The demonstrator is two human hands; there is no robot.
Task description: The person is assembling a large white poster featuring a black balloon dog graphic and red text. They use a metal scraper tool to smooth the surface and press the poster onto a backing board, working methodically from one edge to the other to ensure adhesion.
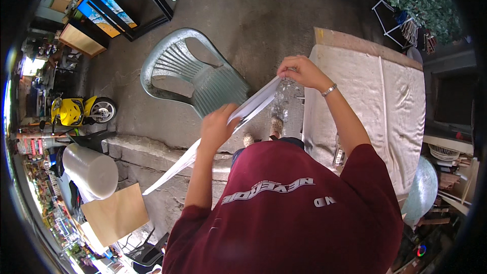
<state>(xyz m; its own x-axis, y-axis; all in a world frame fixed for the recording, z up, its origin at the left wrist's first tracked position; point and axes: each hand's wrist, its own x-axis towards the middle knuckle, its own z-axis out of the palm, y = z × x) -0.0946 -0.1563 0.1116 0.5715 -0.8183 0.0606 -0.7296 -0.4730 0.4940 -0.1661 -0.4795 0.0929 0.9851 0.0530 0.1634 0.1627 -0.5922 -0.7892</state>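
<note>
A long, thin white sheet (258, 100) is stretched slantwise in front of me; I cannot tell if it is cloth or plastic. My right hand (303, 72) pinches its upper right end between thumb and fingers. Further down, my left hand (218, 126) is closed around the sheet's middle. From there its loose end hangs toward the lower left, narrowing to a tip. Behind the sheet stands a grey-green plastic chair (195, 73), its seat partly covered by it.
To my right is a table (365, 96) draped in pale cloth. A clear plastic roll (94, 172) and a wooden board (115, 213) are on the left. Further off are a yellow motorbike (76, 110), black frames (147, 5) and a leafy plant (426, 5).
</note>
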